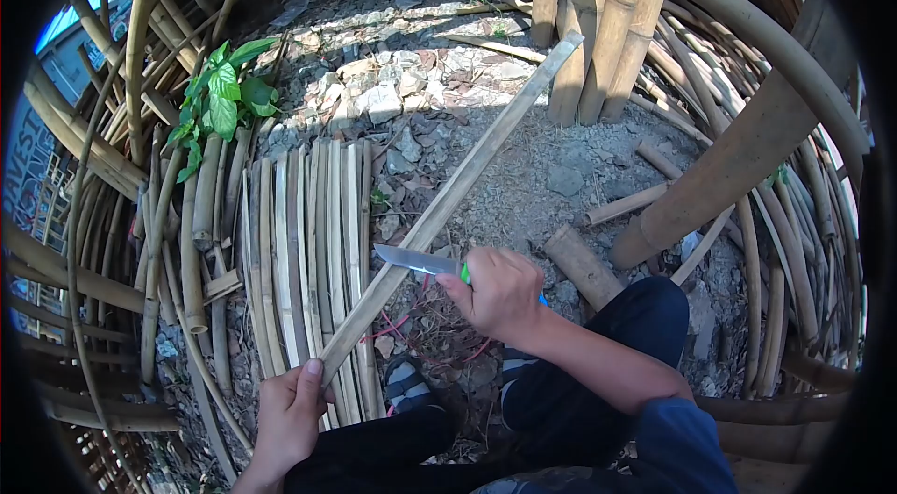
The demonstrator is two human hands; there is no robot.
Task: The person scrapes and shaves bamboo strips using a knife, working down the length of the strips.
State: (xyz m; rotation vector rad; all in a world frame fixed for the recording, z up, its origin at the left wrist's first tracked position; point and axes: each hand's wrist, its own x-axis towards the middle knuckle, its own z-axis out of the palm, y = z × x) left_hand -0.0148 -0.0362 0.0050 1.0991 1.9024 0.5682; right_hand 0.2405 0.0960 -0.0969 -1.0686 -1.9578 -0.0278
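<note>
My left hand (291, 408) grips the near end of a long split bamboo strip (476, 156), thumb on top. The strip slants up and away to the right, its far end near the bamboo posts. In my right hand (503, 293) is a knife (418, 259) with a green handle, fingers wrapped round it. The blade points left and lies across the strip, a little below its middle. Beneath the strip, to the left, a row of split bamboo slats (308, 242) lies side by side on the ground.
Bamboo posts (617, 36) stand at the back right, and a thick leaning bamboo pole (719, 176) rises on the right. A short bamboo piece (581, 265) lies near my right knee. A leafy green plant (222, 87) grows at left. Broken stones (378, 101) cover the ground ahead.
</note>
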